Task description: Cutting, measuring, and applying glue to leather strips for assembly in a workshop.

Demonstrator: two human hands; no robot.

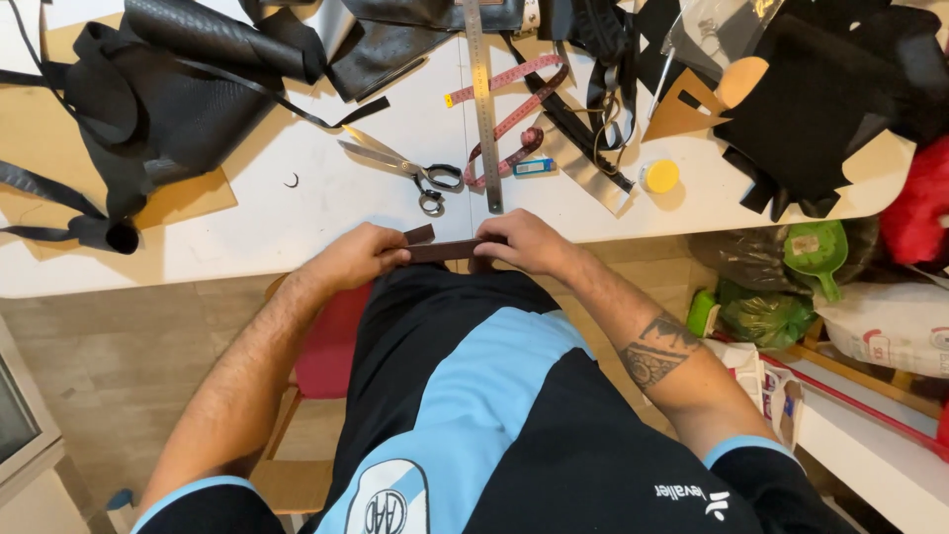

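Both my hands hold a dark brown leather strap (442, 250) level at the near edge of the white table (247, 232), above my lap. My left hand (358, 254) grips the strap's left end, where a short flap sticks up. My right hand (522, 240) closes over its right end. The strap's middle shows between the two hands; its ends are hidden under my fingers.
Scissors (407, 166), a long steel ruler (483, 99), a pink tape measure (514, 109) and a yellow lid (659, 176) lie just beyond my hands. Black leather pieces (158, 89) pile up far left and far right (830, 99). Bags and a green scoop (817, 252) sit on the floor right.
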